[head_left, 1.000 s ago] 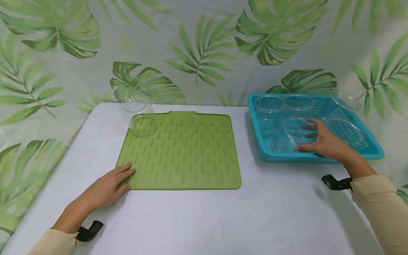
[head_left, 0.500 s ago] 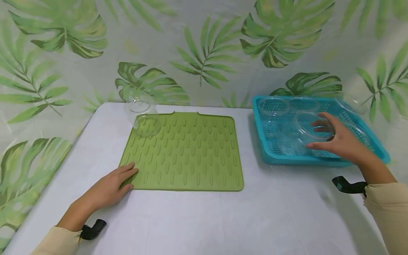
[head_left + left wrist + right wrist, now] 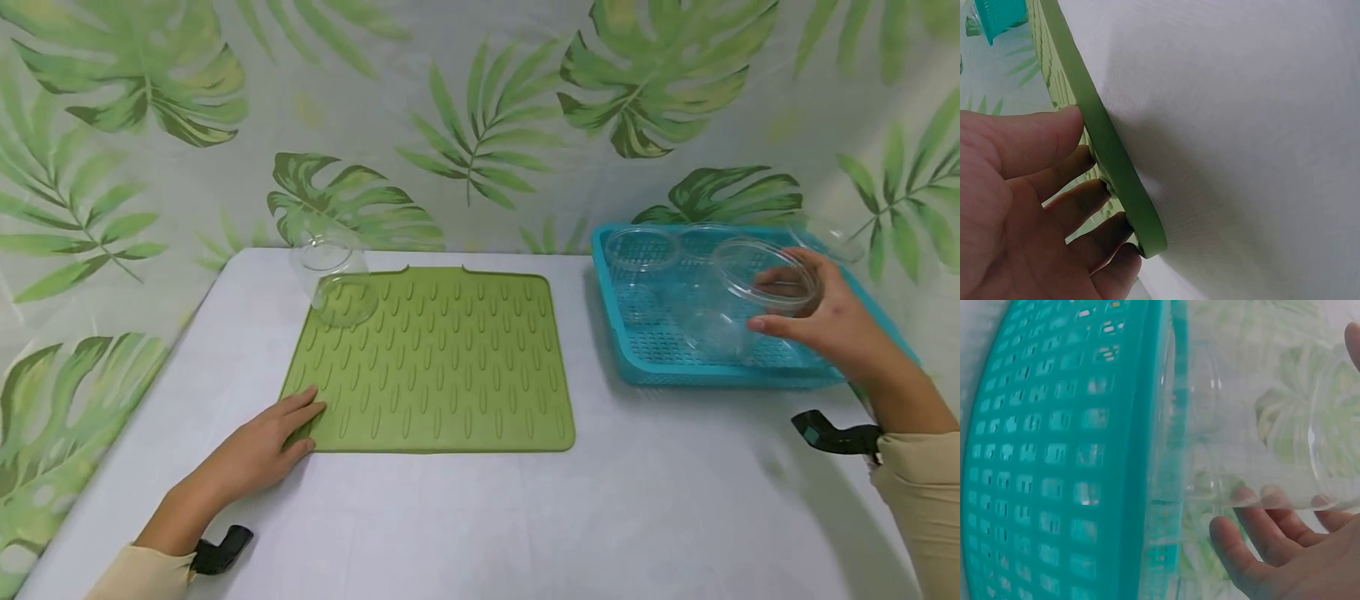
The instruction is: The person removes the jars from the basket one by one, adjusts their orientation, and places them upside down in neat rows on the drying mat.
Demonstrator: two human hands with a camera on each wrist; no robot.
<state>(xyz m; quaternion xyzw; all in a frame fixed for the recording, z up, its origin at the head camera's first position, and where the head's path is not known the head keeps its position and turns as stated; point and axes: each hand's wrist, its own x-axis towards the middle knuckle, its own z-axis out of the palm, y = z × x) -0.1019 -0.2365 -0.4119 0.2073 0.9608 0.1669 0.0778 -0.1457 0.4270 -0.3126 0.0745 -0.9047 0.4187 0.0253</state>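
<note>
My right hand point(image 3: 836, 317) grips a clear cup point(image 3: 738, 304) near its wide rim, over the front part of a teal basket point(image 3: 621, 354). The cup leans, rim toward the hand and base to the lower left. In the right wrist view its see-through wall point(image 3: 1272, 444) lies along the fingers. My left hand point(image 3: 258, 442) rests with extended fingers on the front left corner of a green ribbed mat point(image 3: 435, 358). The left wrist view has the fingertips along the mat edge point(image 3: 1119, 169). Another clear cup point(image 3: 341, 283) stands on the mat's back left corner.
Several more clear cups, one of them at the back left point(image 3: 641, 250), stand in the basket. A white cloth point(image 3: 480, 525) covers the table. Behind it hangs a leaf-print curtain point(image 3: 480, 142). Each wrist wears a black device, such as the right one point(image 3: 832, 433).
My right hand has lifted the gripped cup up and to the right within the basket area. My left hand stays on the mat corner, and the view has shifted slightly.
</note>
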